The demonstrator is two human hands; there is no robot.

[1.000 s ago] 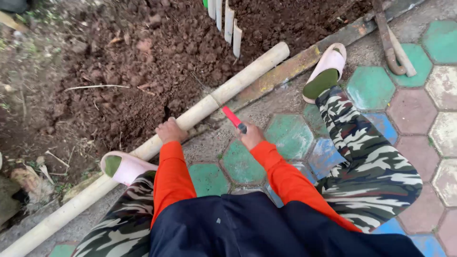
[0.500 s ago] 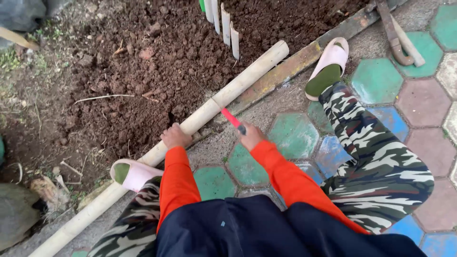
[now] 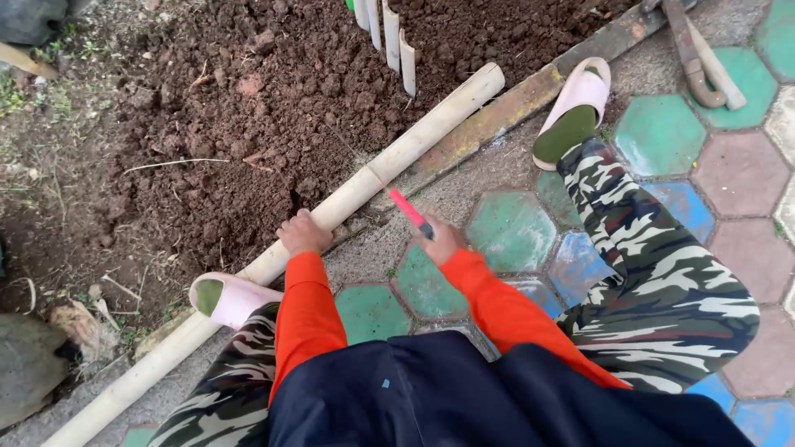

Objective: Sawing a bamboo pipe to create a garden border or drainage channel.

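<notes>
Little has shifted since the earlier frame: both hands keep their places, and only the view has drifted slightly. On the long pale bamboo pole (image 3: 356, 192), lying diagonally along the edge of the dark brown soil bed (image 3: 248, 108), the left hand (image 3: 302, 233) rests, its fingers curled over the pole. Just beside the pole, above the painted hexagonal paving (image 3: 654, 132), the right hand (image 3: 439, 242) has its fingers closed around a slim tool with a red handle (image 3: 407, 210), pointing up toward the pole. Pink slippers (image 3: 580, 91) flank the hands.
</notes>
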